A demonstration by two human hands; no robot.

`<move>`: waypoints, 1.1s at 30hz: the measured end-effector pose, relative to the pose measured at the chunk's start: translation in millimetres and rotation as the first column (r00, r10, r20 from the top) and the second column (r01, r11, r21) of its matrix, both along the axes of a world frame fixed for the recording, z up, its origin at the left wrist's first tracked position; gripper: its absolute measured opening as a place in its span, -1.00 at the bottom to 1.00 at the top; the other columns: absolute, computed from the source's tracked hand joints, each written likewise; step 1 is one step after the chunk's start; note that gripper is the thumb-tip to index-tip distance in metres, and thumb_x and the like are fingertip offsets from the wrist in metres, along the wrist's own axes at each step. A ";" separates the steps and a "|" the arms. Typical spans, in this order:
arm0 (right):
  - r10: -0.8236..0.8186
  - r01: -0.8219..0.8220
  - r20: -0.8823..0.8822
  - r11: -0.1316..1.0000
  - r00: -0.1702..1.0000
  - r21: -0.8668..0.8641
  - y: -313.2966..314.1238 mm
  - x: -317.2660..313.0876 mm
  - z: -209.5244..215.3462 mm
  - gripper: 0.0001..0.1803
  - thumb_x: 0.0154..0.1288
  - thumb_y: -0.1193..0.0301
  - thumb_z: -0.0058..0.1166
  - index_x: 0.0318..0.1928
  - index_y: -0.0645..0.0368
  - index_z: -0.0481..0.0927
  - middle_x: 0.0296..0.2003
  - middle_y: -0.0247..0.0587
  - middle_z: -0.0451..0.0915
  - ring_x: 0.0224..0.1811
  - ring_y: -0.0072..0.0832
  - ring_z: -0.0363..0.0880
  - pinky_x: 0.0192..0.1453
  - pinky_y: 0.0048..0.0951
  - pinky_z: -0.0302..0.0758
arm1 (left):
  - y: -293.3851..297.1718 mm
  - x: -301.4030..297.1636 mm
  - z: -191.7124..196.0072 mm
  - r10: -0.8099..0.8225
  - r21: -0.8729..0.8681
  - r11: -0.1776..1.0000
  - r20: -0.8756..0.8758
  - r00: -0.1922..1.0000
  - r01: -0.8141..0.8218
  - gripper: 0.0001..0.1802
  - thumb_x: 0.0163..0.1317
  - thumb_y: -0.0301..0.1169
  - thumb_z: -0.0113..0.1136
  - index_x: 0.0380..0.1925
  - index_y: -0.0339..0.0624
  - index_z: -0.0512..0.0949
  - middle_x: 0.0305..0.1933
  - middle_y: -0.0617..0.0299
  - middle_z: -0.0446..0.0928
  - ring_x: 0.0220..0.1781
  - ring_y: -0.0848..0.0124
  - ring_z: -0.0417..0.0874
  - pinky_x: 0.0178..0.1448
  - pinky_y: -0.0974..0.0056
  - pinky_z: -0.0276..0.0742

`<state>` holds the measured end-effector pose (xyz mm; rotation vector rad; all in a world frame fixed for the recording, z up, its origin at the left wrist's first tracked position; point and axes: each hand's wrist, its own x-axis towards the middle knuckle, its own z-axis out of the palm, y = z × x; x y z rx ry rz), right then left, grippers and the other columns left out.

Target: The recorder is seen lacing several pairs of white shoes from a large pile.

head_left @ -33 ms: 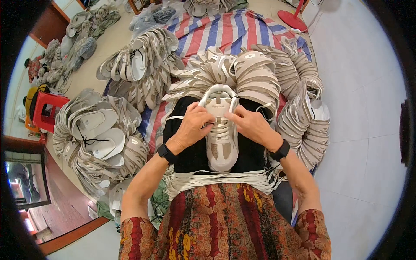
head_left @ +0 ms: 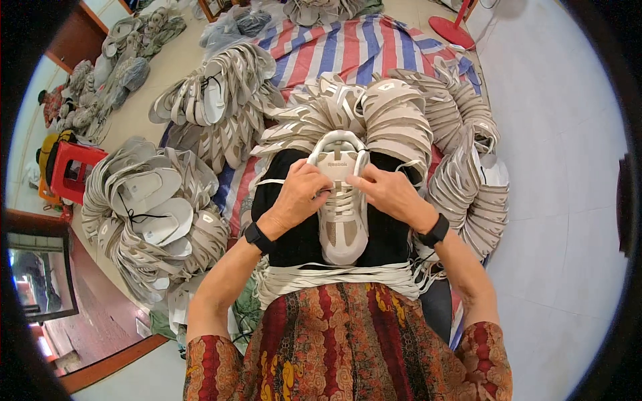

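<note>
A beige and off-white sneaker (head_left: 342, 242) lies on my black-covered lap, its toe toward me and its padded collar away. Pale laces (head_left: 342, 202) cross its front below the tongue (head_left: 336, 164). At the upper eyelets on the shoe's left edge, my left hand (head_left: 301, 190) is closed in a pinch on the shoelace; a loose lace end (head_left: 271, 181) sticks out beside it. Across from it my right hand (head_left: 388, 194) pinches at the other edge, with lace showing past its fingers. The fingertips partly hide what they grip. A bundle of spare laces (head_left: 334, 277) lies across my waist.
Bundled shoe uppers (head_left: 398, 120) curve round beyond my knees, with more piles at left (head_left: 144, 207) and right (head_left: 468, 200). A striped tarp (head_left: 361, 47) lies under them. Around stand a red stool (head_left: 72, 167), a red round base (head_left: 451, 32) and a framed mirror-like panel (head_left: 40, 274).
</note>
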<state>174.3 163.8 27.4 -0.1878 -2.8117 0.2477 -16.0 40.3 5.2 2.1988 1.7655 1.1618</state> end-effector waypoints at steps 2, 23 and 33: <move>0.080 -0.078 -0.030 0.995 0.996 0.059 5.6 -1.2 2.1 -0.64 0.05 0.47 -0.03 -0.07 -0.02 0.42 -0.42 -0.25 0.41 -0.52 -0.36 0.53 -0.58 -0.43 0.44 | 1.2 3.7 -1.9 0.027 0.050 0.998 -0.033 0.999 -0.025 -0.82 -0.20 -0.57 0.20 -0.50 -0.13 0.50 -0.53 0.25 0.45 -0.28 0.32 0.47 0.08 0.15 0.27; -0.058 0.104 0.088 0.664 0.994 -0.740 16.8 -36.6 -15.6 -0.81 0.08 0.39 -0.01 -0.46 0.31 0.50 -0.67 -0.27 0.40 -0.60 -0.60 0.30 -0.49 -0.51 0.29 | 10.8 0.6 -4.2 0.095 -0.225 0.972 0.093 0.991 -0.072 -0.71 0.08 -0.32 0.08 -0.69 -0.30 0.43 -0.62 0.03 0.40 -0.39 0.12 0.39 -0.27 0.14 0.31; -0.147 0.218 0.260 -0.250 0.954 -0.943 10.1 -13.1 -26.5 -0.70 0.28 0.33 -0.09 -0.56 0.20 0.45 -0.70 -0.51 0.27 -0.68 -0.75 0.16 -0.62 -0.69 0.10 | 10.1 -1.2 -1.0 0.044 -0.242 0.970 0.134 0.990 -0.011 -0.84 -0.01 -0.42 0.10 -0.63 -0.28 0.43 -0.55 0.07 0.43 -0.38 0.14 0.38 -0.24 0.15 0.31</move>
